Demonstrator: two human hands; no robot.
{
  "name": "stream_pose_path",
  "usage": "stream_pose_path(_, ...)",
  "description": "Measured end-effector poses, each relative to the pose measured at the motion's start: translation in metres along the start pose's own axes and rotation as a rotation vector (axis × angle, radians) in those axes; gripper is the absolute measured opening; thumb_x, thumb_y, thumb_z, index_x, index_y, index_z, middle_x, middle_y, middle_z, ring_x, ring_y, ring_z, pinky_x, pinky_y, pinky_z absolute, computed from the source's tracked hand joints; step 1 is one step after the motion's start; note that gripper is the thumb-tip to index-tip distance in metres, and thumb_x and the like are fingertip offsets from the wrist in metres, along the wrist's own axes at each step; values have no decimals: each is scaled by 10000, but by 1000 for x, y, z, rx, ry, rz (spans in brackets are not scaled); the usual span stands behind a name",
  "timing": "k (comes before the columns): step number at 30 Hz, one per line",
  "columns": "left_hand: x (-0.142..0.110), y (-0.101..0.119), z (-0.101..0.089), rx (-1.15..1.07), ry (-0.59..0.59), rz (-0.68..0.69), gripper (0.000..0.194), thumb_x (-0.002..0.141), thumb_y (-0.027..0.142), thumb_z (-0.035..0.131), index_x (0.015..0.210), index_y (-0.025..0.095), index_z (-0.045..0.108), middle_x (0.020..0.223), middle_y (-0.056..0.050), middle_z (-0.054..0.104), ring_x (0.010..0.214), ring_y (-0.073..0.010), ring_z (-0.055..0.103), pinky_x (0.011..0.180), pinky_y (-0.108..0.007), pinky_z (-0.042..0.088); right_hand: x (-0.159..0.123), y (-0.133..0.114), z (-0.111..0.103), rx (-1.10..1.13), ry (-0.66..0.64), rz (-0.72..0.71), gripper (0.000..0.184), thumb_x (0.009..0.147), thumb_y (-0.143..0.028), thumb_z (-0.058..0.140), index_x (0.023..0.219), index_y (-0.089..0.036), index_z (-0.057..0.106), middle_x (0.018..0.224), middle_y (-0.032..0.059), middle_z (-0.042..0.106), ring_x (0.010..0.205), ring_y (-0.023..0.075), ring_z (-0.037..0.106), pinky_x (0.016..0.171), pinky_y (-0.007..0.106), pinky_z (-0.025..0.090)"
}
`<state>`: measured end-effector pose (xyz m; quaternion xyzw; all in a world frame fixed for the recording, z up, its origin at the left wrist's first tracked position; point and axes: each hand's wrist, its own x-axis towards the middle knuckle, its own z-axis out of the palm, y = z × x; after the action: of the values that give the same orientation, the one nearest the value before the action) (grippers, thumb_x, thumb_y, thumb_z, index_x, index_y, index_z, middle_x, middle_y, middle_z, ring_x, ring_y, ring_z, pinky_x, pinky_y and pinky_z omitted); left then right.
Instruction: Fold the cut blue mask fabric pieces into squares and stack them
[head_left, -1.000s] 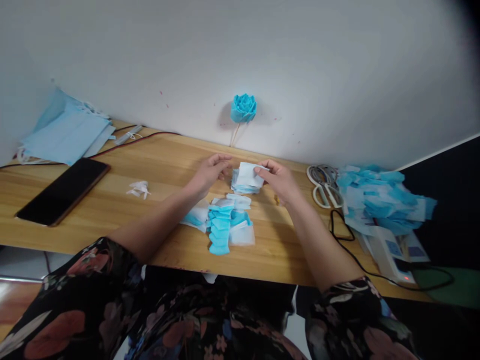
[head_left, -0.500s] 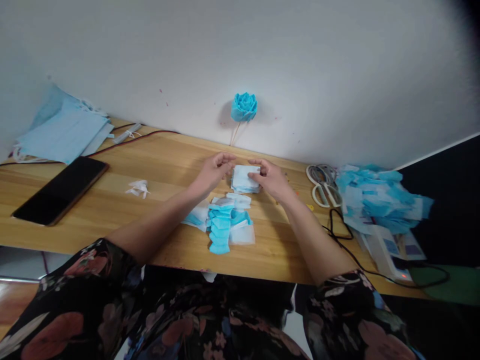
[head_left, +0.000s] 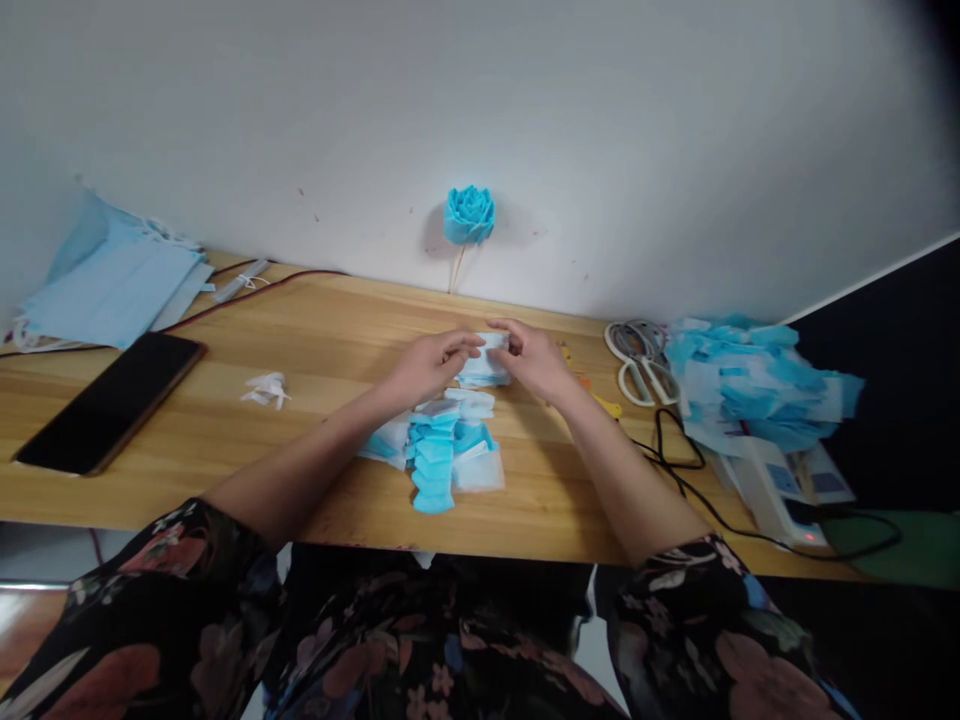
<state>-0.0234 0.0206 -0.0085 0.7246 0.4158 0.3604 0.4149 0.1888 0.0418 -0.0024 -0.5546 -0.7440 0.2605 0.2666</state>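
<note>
A small stack of white and pale blue fabric squares [head_left: 484, 372] lies on the wooden table between my hands. My left hand [head_left: 435, 365] reaches over its left side, fingers stretched and slightly bent, with a gap between thumb and forefinger. At the right edge is my right hand [head_left: 534, 362], its thumb and forefinger apart and touching or just above the top square. Nearer to me lie pleated blue fabric pieces cut with pointed edges [head_left: 433, 470]. Beside these are flat pale squares [head_left: 480, 472], and a folded white strip [head_left: 470, 403] sits just below the stack.
A blue fabric flower [head_left: 469, 214] on a thin stick stands by the wall. Left are face masks [head_left: 112, 280], a phone [head_left: 112, 400] and white scraps [head_left: 266, 388]. To the right lie scissors [head_left: 646, 375], a blue scrap pile [head_left: 757, 385], a white device [head_left: 780, 490] and its black cable.
My left hand has come down and right onto the stack's left side, and my right hand has stayed at its right edge. The view has shifted slightly.
</note>
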Motion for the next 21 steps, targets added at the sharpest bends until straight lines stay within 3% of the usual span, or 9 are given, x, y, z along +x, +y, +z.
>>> stream_pose_path(4, -3, 2, 1, 48, -70, -51, 346, 928, 230, 495, 1206, 186, 696, 1137, -65, 781, 780, -145, 647, 732, -263, 485, -6, -2, -8, 5, 20, 29, 536, 842, -263, 614, 1376, -210, 622, 905, 36, 727, 714, 172, 626, 711, 313, 469)
stream_pose_path(7, -2, 2, 1, -3, -53, -71, 352, 927, 217, 503, 1220, 187, 695, 1155, -72, 775, 757, -135, 638, 732, -259, 489, -18, -12, -18, -48, 188, -31, 484, 865, -268, 609, 1348, -250, 634, 1114, 67, 750, 811, 193, 670, 791, 352, 498)
stream_pose_path(9, -1, 2, 0, -44, -16, -63, 349, 920, 205, 515, 1214, 189, 701, 1138, -68, 776, 785, -135, 652, 750, -256, 494, -29, -22, -24, -41, 283, -112, 423, 896, -279, 587, 1314, -264, 650, 1122, 64, 751, 859, 206, 672, 781, 350, 499)
stream_pose_path(13, 2, 5, -4, -103, 88, -51, 294, 889, 197, 572, 1133, 148, 729, 1018, -67, 777, 781, -126, 651, 750, -239, 488, -46, -36, -22, -33, 122, -227, 212, 943, -353, 589, 1045, -260, 751, 920, 42, 762, 800, 196, 658, 749, 326, 470)
stream_pose_path(16, 2, 8, -6, -136, 143, -56, 262, 880, 197, 585, 1082, 129, 738, 940, -58, 766, 724, -110, 618, 709, -227, 463, -52, -32, -11, -73, 4, -294, 208, 954, -342, 589, 864, -250, 752, 825, 29, 746, 730, 176, 632, 731, 318, 437)
stream_pose_path(21, 0, 14, -6, -111, 111, -58, 258, 883, 175, 548, 1047, 144, 744, 864, -34, 748, 645, -93, 552, 640, -221, 424, -57, -13, 2, -133, -13, -257, 214, 965, -328, 582, 856, -249, 748, 842, 27, 764, 747, 176, 650, 711, 308, 420)
